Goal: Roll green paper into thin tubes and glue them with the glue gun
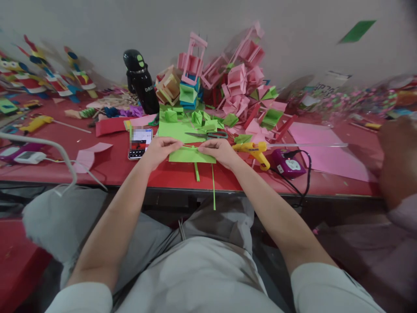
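Observation:
My left hand (164,146) and my right hand (219,151) face each other over the table's front part, both with fingertips pinched. Between them runs a thin reddish stick (189,146) with some green paper at its right end; the fingers partly hide it. Under the hands lies a light green paper sheet (192,158). A short green strip (197,173) sticks out below it, and a narrow green strip (214,191) hangs past the table edge. Scissors (216,135) rest just behind my hands. A yellow glue gun (253,150) lies right of my right hand.
A phone (140,143) is left of my left hand, a black bottle (143,84) behind it. Folded pink paper pieces (239,78) pile up at the back. A purple power socket (288,164) with a cable and pink sheets (329,156) are rightward. Another person's arm (399,161) is far right.

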`<action>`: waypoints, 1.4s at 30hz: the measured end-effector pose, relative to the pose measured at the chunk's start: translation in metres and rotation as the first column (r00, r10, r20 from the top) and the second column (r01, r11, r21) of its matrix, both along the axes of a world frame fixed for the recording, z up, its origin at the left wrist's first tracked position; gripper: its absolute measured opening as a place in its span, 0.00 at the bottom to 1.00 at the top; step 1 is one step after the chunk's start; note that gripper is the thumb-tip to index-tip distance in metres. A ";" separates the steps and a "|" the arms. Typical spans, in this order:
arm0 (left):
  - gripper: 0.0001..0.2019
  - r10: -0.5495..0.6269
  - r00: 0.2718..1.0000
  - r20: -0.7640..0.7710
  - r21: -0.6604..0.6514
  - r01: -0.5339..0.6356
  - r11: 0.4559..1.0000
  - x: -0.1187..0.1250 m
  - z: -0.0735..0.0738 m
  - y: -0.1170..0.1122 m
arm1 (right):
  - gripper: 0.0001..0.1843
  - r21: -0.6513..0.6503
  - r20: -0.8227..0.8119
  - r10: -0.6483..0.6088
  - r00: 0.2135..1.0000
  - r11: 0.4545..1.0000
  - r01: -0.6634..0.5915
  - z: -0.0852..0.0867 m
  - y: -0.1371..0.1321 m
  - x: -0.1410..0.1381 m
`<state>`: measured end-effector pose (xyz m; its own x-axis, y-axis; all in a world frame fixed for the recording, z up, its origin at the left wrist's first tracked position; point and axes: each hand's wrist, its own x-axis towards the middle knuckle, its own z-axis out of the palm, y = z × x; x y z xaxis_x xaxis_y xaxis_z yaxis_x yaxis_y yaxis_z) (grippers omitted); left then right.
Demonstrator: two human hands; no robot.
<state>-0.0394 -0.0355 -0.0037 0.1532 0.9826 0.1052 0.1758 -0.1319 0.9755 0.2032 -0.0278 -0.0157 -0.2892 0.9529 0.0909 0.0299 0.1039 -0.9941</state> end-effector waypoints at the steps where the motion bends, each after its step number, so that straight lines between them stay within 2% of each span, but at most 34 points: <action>1: 0.19 -0.011 1.000 -0.025 0.007 0.012 1.000 0.001 0.000 -0.001 | 0.18 0.006 0.007 -0.003 1.000 1.000 0.003 0.000 0.000 0.000; 6: 0.18 -0.054 0.998 -0.043 0.008 0.055 0.998 0.002 0.001 -0.004 | 0.18 0.056 0.059 -0.029 0.998 0.998 0.026 0.000 0.000 0.001; 12: 0.17 -0.087 0.994 -0.063 0.008 0.088 0.996 0.006 0.000 -0.005 | 0.18 0.069 0.048 -0.017 0.999 0.998 0.013 -0.003 0.001 -0.001; 21: 0.18 -0.083 0.995 -0.061 -0.015 0.082 0.997 0.015 -0.002 -0.007 | 0.18 0.095 0.081 -0.021 0.997 0.995 0.013 -0.002 0.001 -0.001; 27: 0.17 -0.099 0.984 -0.150 0.017 0.103 0.995 0.015 0.002 -0.008 | 0.19 0.068 0.069 0.011 0.998 0.998 -0.016 -0.003 0.001 -0.001; 33: 0.14 -0.194 0.931 -0.309 -0.002 0.203 0.979 0.012 0.010 -0.010 | 0.17 0.046 0.068 0.049 0.996 0.998 -0.052 -0.001 -0.001 -0.001; 42: 0.13 -0.153 0.947 -0.282 0.014 0.164 0.986 0.013 0.012 -0.013 | 0.16 -0.024 0.051 0.094 0.994 0.995 -0.093 -0.004 0.000 -0.001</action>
<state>-0.0262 -0.0483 0.0087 0.3349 0.9395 0.0719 0.4144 -0.2153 0.8843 0.2019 -0.0275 -0.0200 -0.3810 0.9230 0.0533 0.0726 0.0874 -0.9935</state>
